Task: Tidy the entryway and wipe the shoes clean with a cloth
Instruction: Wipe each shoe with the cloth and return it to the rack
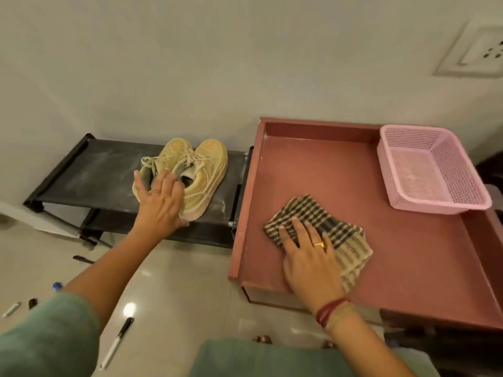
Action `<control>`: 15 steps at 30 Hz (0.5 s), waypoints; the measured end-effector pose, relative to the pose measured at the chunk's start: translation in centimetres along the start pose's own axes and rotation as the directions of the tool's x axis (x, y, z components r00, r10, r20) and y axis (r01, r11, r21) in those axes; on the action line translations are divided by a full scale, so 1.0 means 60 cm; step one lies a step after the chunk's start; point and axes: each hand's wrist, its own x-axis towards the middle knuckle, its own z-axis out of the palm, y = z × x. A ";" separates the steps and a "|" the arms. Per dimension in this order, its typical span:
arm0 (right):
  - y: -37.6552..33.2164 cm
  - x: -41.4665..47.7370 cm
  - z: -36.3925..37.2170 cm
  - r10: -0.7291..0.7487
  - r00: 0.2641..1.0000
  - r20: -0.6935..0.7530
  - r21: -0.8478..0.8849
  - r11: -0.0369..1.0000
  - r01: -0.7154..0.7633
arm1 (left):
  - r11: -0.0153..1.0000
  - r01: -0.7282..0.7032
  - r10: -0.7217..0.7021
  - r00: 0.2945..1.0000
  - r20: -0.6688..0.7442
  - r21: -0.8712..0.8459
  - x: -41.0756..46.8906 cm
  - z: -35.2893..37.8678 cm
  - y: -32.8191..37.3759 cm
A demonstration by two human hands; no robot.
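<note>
Left hand (pixel 160 202) spread on dusty shoes (pixel 185 172), right hand (pixel 307 257) flat on cloth (pixel 321 227); wiping not yet begun.

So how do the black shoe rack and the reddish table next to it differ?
The black shoe rack sits lower and looks dusty; the reddish table stands higher, with a raised rim. The rack carries a pair of yellow shoes under the left hand; the table carries a checked cloth and a pink basket. Both stand against the wall.
</note>
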 end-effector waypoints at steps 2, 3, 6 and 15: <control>0.007 -0.013 0.005 -0.016 1.000 0.027 0.009 1.000 0.016 | 1.000 -0.012 0.013 1.000 -0.011 0.010 -0.013 -0.022 -0.004; 0.011 -0.019 0.002 -0.027 0.999 0.044 0.006 1.000 0.027 | 1.000 -0.017 0.018 0.999 -0.027 0.016 -0.022 -0.039 -0.006; 0.021 -0.039 -0.016 -0.045 0.988 0.150 0.037 0.999 0.039 | 0.998 -0.045 0.040 0.995 -0.090 -0.052 -0.058 -0.106 -0.021; 0.096 -0.092 -0.105 0.261 0.958 0.120 0.369 0.884 -0.287 | 0.711 -0.414 0.126 0.870 -0.476 -0.568 -0.153 -0.387 -0.036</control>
